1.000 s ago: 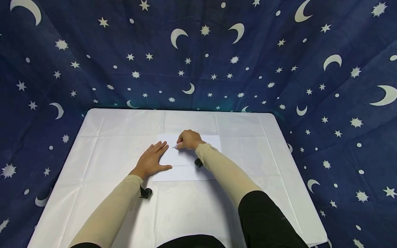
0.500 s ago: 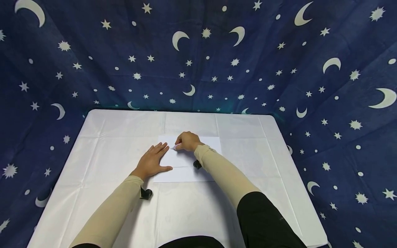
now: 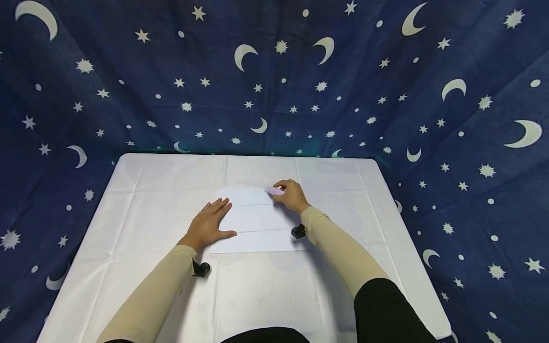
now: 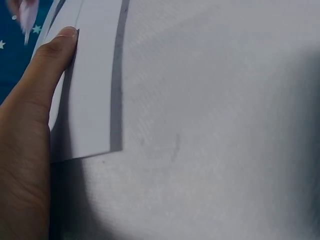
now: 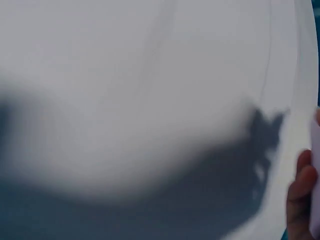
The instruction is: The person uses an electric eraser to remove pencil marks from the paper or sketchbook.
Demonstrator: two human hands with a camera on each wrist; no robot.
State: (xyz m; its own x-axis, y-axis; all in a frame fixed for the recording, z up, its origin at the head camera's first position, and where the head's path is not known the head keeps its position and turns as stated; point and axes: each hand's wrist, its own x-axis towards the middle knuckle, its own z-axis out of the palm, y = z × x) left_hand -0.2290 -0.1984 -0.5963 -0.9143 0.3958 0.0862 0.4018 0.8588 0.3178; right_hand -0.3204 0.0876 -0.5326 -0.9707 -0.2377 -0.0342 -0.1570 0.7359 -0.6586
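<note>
A white sheet of paper [image 3: 249, 242] lies on the table, crossed by two thin lines; I cannot tell whether they are cuts, creases or marks. My left hand [image 3: 208, 224] rests on its left side with fingers spread. In the left wrist view the left thumb [image 4: 55, 55] presses the paper [image 4: 92, 100] near one line. Over the sheet's far right part, my right hand [image 3: 293, 195] grips a pale lilac slim tool [image 3: 274, 191] with a narrow tip, apparently lifted. In the right wrist view, curled fingers [image 5: 300, 185] hold the tool [image 5: 316, 190], partly out of frame.
A white cloth with fold lines covers the table [image 3: 171, 171]. A dark blue curtain [image 3: 274, 62] with moons and stars hangs behind and at both sides. A small black wrist camera [image 3: 201, 269] sits under the left forearm, another camera [image 3: 298, 231] under the right.
My right hand first slid slightly left with the lilac tool, then moved right and away from the left hand. The farther line on the paper now shows. The left hand stayed put.
</note>
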